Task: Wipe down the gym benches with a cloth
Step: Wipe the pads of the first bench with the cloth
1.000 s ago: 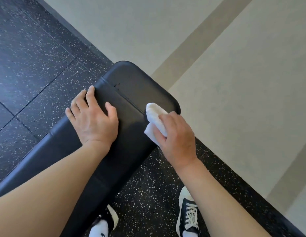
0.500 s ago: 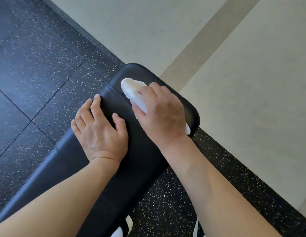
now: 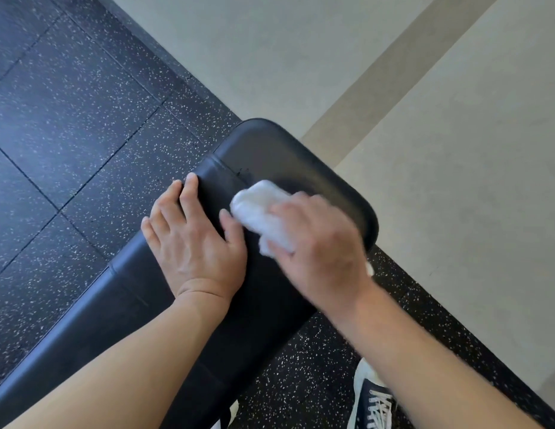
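black padded vinyl bench [image 3: 288, 156] end being wiped; right hand [image 3: 319, 243] gripping crumpled white cloth [image 3: 260, 212], left hand [image 3: 192, 239] pressing flat, fingers straight; remaining length seemingly still needing wiping.

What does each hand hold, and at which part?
Right hand grips the white cloth around its rear part. Left hand holds nothing; it rests flat on the bench.

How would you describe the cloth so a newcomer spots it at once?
Find the black padded bench running diagonally over the speckled rubber floor. Near its rounded far end, two hands rest on the pad. The cloth is the bunched white wad gripped under the right hand, the only white thing on the bench.
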A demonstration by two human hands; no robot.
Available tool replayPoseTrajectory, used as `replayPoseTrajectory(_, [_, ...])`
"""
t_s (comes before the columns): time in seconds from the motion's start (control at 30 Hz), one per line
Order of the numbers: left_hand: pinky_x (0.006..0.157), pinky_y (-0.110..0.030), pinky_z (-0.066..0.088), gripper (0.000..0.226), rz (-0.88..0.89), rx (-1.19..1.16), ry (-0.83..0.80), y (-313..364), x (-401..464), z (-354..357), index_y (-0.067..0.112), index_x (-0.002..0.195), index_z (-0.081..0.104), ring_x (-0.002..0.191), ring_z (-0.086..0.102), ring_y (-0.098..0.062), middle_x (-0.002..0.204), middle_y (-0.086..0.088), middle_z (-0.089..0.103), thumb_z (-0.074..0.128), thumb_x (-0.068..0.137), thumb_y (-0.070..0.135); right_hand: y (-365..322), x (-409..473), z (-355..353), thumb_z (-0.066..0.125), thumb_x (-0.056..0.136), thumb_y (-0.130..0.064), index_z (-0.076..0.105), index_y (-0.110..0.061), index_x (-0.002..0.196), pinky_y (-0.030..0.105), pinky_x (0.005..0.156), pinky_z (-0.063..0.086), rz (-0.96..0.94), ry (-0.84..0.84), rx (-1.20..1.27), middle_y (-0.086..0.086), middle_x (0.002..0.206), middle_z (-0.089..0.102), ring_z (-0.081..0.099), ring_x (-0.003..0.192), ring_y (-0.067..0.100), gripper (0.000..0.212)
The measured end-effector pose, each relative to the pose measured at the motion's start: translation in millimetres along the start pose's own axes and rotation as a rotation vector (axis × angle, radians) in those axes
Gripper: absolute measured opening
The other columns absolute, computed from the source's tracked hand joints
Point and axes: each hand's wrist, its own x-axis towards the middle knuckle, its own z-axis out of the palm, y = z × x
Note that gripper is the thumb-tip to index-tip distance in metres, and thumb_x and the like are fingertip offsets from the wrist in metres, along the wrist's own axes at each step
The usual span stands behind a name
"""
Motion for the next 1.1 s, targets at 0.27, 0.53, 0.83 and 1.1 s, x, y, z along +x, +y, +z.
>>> replayPoseTrajectory(0.27, [0.124, -0.060, 0.021, 0.070, -0.017, 0.006, -0.015, 0.6, 0.6, -1.0, 0.014, 0.156, 0.041, 0.144, 0.038, -0.040, 0.155, -0.013, 0.043, 0.043, 0.092, 0.043, -1.5, 59.6, 8.4, 0.065, 0.095, -0.036, 0.061, -0.011, 0.095, 0.041, 0.061, 0.044, 0.263, 0.029, 0.005, 0.003, 0.088, 0.060, 0.056, 0.077, 0.028, 0.026])
replayPoseTrajectory(0.53, [0.123, -0.061, 0.023, 0.070, -0.003, 0.014, 0.004, -1.3, 0.6, -0.4, 0.014, 0.155, 0.043, 0.143, 0.041, -0.039, 0.154, -0.013, 0.045, 0.043, 0.092, 0.044, 20.0, 95.6, 12.7, 0.065, 0.097, -0.038, 0.060, -0.011, 0.097, 0.037, 0.062, 0.040, 0.126, -0.009, -0.032, 0.004, 0.089, 0.063, 0.059, 0.079, 0.030, 0.028])
replayPoseTrajectory(0.83, [0.124, -0.061, 0.021, 0.070, -0.005, 0.004, 0.005, -4.0, 0.8, 1.5, 0.015, 0.155, 0.042, 0.144, 0.041, -0.038, 0.154, -0.011, 0.045, 0.043, 0.091, 0.045, 6.8, 107.7, 25.5, 0.068, 0.091, -0.033, 0.063, -0.014, 0.098, 0.038, 0.057, 0.043, -0.014, -0.037, -0.009, 0.004, 0.087, 0.062, 0.060, 0.077, 0.034, 0.021])
replayPoseTrajectory(1.1, [0.124, -0.062, 0.021, 0.070, -0.002, -0.012, -0.007, -4.5, 0.7, 2.0, 0.014, 0.155, 0.042, 0.146, 0.039, -0.039, 0.156, -0.012, 0.044, 0.042, 0.092, 0.045, -36.6, 99.7, 39.3, 0.068, 0.090, -0.026, 0.065, -0.009, 0.098, 0.044, 0.062, 0.049, -0.096, -0.111, 0.018, 0.009, 0.091, 0.067, 0.063, 0.080, 0.035, 0.019])
